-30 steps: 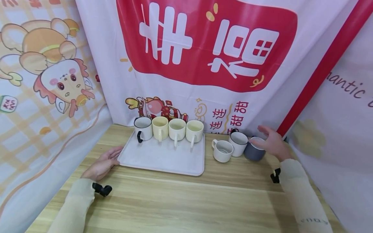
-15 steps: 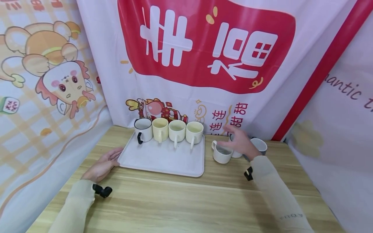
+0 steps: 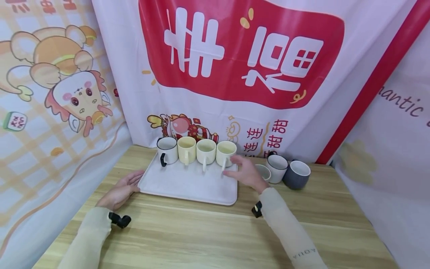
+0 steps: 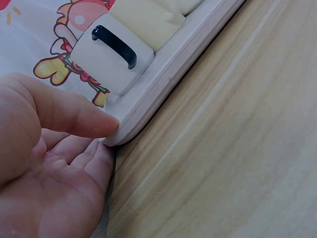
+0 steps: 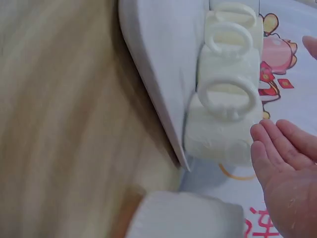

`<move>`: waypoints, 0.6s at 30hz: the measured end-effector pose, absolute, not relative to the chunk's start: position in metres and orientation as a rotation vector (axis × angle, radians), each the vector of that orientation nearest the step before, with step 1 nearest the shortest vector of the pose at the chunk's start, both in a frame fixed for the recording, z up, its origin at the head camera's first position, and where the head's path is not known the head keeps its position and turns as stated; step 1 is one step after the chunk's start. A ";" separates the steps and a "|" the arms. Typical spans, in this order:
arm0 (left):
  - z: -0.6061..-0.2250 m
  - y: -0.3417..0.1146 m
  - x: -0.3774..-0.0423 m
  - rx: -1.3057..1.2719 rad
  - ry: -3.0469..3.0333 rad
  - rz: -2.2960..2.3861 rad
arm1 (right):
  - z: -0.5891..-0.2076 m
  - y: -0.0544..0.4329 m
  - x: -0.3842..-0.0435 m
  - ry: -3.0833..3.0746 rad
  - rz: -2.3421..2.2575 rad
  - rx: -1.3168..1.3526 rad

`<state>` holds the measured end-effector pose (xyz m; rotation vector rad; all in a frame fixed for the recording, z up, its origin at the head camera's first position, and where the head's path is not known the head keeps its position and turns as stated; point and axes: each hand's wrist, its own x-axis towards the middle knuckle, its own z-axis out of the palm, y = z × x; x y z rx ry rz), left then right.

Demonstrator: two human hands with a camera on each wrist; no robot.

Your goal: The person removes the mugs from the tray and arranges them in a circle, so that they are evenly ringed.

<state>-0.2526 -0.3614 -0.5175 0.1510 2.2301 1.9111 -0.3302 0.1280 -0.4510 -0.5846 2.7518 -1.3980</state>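
A white rectangular tray [image 3: 188, 186] lies on the table. Along its back edge stand a white mug [image 3: 170, 154] with dark rim and black handle, a yellow mug [image 3: 190, 148], a cream mug [image 3: 206, 151] and a pale cream mug [image 3: 223, 152]. My left hand [image 3: 120, 191] holds the tray's near left corner, thumb [image 4: 94, 123] against the rim and fingers beside and partly behind it. My right hand [image 3: 246, 173] hovers near the pale cream mug, fingers spread and holding nothing; in the right wrist view its fingertips [image 5: 262, 130] appear beside that mug.
Right of the tray stand a white cup [image 3: 264, 172], partly hidden by my right hand, a white mug [image 3: 277, 172] with dark rim and a dark grey mug [image 3: 297, 175]. A printed cloth [image 3: 228, 89] hangs directly behind the wooden table [image 3: 188, 239].
My right hand has moved left from the dark grey mug, past the white cup, to the pale cream mug on the tray. My left hand stays at the tray's corner.
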 end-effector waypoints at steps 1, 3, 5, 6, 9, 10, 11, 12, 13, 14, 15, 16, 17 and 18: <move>-0.518 -0.361 -0.253 0.147 2.230 1.914 | -0.455 0.124 -0.329 2.757 -1.404 -0.551; -0.518 -0.362 -0.253 0.139 2.231 1.914 | -0.462 0.118 -0.328 2.751 -1.435 -0.489; -0.519 -0.362 -0.254 0.139 2.227 1.917 | -0.469 0.113 -0.328 2.736 -1.475 -0.443; -0.519 -0.362 -0.254 0.139 2.225 1.918 | -0.473 0.111 -0.328 2.732 -1.495 -0.445; -0.518 -0.363 -0.254 0.132 2.219 1.922 | -0.480 0.106 -0.331 2.746 -1.532 -0.504; -0.517 -0.363 -0.254 0.134 2.217 1.921 | -0.483 0.105 -0.331 2.759 -1.538 -0.512; -0.517 -0.363 -0.254 0.134 2.218 1.922 | -0.485 0.103 -0.332 2.772 -1.541 -0.514; -0.517 -0.363 -0.254 0.134 2.218 1.921 | -0.486 0.102 -0.333 2.781 -1.550 -0.502; -0.517 -0.363 -0.254 0.132 2.218 1.921 | -0.488 0.100 -0.333 2.783 -1.559 -0.474; -0.517 -0.362 -0.254 0.132 2.221 1.918 | -0.489 0.098 -0.333 2.779 -1.571 -0.434; -0.517 -0.362 -0.254 0.131 2.220 1.916 | -0.489 0.096 -0.333 2.771 -1.586 -0.395; -0.518 -0.362 -0.254 0.130 2.221 1.914 | -0.490 0.095 -0.334 2.764 -1.594 -0.350; -0.518 -0.361 -0.254 0.128 2.221 1.911 | -0.490 0.093 -0.334 2.757 -1.602 -0.311; -0.518 -0.361 -0.253 0.125 2.221 1.910 | -0.491 0.091 -0.334 2.738 -1.618 -0.270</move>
